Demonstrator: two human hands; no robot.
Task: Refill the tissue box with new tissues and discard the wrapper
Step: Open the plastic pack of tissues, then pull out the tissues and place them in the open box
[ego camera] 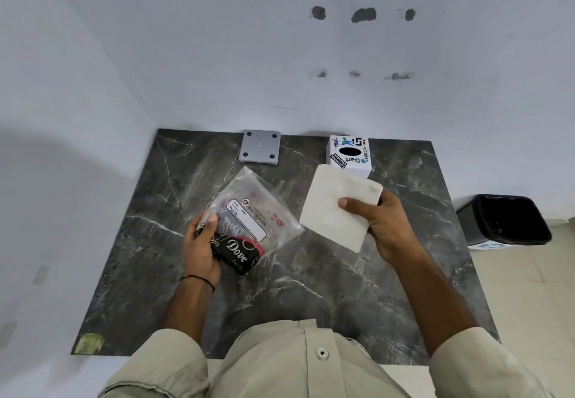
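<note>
Left hand (200, 249) was clamped on the near end of the wrapper (249, 220), a clear plastic bag w/ a black "Dove" band, thumb on top. The bag looked empty and lay partly over the dark marble surface (311, 288). A grey square plate (259, 148) sat at the back edge, clear of everything.

Right hand (381, 226) was clamped on the tissue stack (337, 206), thumb over the top, fingers under, held above the surface just in front of the tissue box (350, 155). The box stood upright at the back, oval slot on top, dark inside.

Step in hand, IMO: get the stack into the box. The slot looks narrower than the stack, so prob. open the box rather than force it; keep the stack square. Bin (504, 220) stood on the floor to the right, for the wrapper after.
</note>
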